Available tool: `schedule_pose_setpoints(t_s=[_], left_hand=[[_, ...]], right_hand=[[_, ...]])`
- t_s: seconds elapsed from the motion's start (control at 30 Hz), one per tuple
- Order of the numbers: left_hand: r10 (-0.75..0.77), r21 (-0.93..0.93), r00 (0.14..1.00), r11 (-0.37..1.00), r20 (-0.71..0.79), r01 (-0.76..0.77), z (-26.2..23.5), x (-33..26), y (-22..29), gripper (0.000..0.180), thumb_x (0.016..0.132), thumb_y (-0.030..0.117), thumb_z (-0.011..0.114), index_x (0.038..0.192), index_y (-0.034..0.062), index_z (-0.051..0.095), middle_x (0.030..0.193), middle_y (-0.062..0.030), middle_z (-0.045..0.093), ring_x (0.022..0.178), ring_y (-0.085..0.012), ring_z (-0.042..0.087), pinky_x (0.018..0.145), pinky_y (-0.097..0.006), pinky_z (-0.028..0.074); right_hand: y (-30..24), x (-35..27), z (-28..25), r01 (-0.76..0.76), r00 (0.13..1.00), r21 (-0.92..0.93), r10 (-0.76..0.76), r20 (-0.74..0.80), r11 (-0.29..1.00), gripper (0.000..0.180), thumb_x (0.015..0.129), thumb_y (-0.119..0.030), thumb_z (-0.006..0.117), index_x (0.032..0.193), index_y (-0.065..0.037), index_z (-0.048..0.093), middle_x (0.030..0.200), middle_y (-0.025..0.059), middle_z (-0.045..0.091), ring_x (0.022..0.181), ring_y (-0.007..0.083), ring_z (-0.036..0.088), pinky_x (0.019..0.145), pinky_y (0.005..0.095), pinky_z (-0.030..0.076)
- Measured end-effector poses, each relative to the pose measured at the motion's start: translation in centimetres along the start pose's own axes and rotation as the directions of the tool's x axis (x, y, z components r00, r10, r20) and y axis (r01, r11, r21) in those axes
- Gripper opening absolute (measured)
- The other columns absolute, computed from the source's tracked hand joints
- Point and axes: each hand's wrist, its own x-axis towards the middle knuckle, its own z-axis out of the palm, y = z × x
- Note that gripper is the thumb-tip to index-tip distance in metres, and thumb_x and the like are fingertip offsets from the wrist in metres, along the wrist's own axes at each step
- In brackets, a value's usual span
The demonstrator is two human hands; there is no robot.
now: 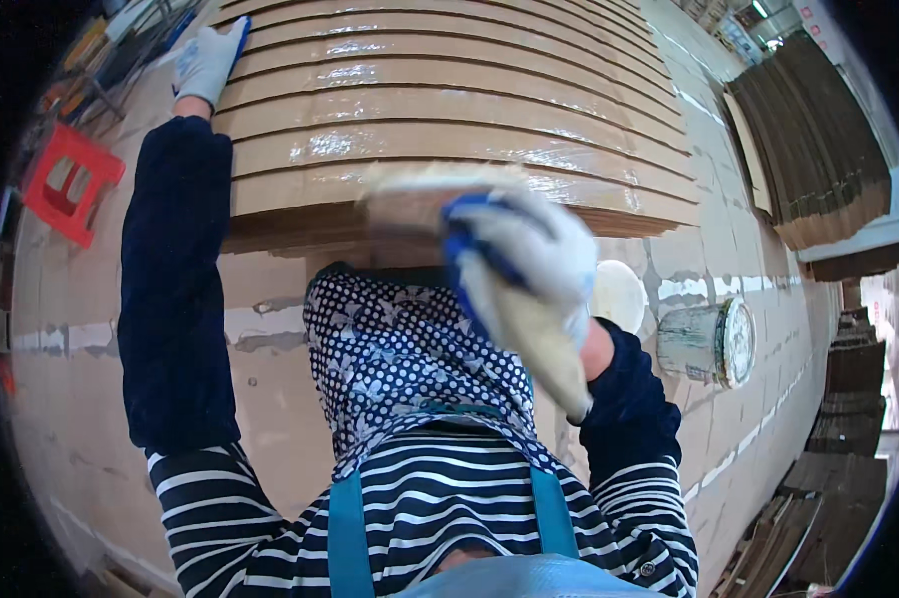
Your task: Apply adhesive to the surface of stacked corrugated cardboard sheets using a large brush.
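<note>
Overlapping cardboard sheets (449,105) lie in a staggered stack in front of me, their exposed strips glossy and wet-looking. In a white and blue work glove, my left hand (210,62) rests at the stack's far left edge, its fingers stretched out along the board. My right hand (534,249), gloved the same way and smeared by motion, is closed around a wide brush (410,204) with a pale handle. The pale bristles are over the nearest strip at the stack's front edge; whether they touch it is too blurred to tell.
A paint-smeared bucket (707,342) stands on the tiled floor to my right, with a pale round thing (619,296) partly behind my right hand. Farther right rises a stack of cardboard (813,140). A red plastic stool (71,186) is at the left.
</note>
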Motion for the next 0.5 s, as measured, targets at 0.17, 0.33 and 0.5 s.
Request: schedule_pose_setpoints(t_s=[0.17,0.33,0.5], left_hand=[[0.048,-0.026,0.999,0.999,0.023,-0.048,0.1,0.1,0.4,0.074,0.076,0.063,0.040,0.099,-0.0043,0.058,0.098,-0.0294,0.056,0.095,-0.0402,0.053,0.081,-0.043,0.041],[0.042,-0.009,0.996,0.999,0.083,-0.042,1.4,1.3,-0.5,0.077,0.075,0.065,0.039,0.104,-0.0037,0.055,0.100,-0.0300,0.054,0.096,-0.0411,0.052,0.082,-0.043,0.040],[0.354,0.461,0.876,0.749,0.328,-0.476,3.3,3.5,-1.9,0.064,0.081,0.055,0.041,0.112,-0.0002,0.052,0.103,-0.0291,0.054,0.092,-0.0398,0.055,0.079,-0.044,0.043]], right_hand=[[1.1,1.0,0.4,-0.118,0.977,-0.030,0.121,0.178,0.993,0.023,0.059,-0.002,0.065,0.082,-0.003,0.059,0.080,0.0136,0.058,0.069,0.0268,0.059,0.059,0.0325,0.048],[1.4,-7.1,-7.0,-0.288,0.940,-0.004,0.284,0.190,0.958,0.023,0.058,-0.003,0.065,0.080,-0.003,0.060,0.081,0.0133,0.060,0.070,0.0278,0.060,0.062,0.0339,0.048],[8.1,-24.9,-11.4,-0.877,0.466,0.050,0.871,-0.153,0.478,0.011,0.070,-0.006,0.065,0.079,-0.002,0.060,0.078,0.0068,0.061,0.068,0.0184,0.057,0.064,0.0272,0.045]])
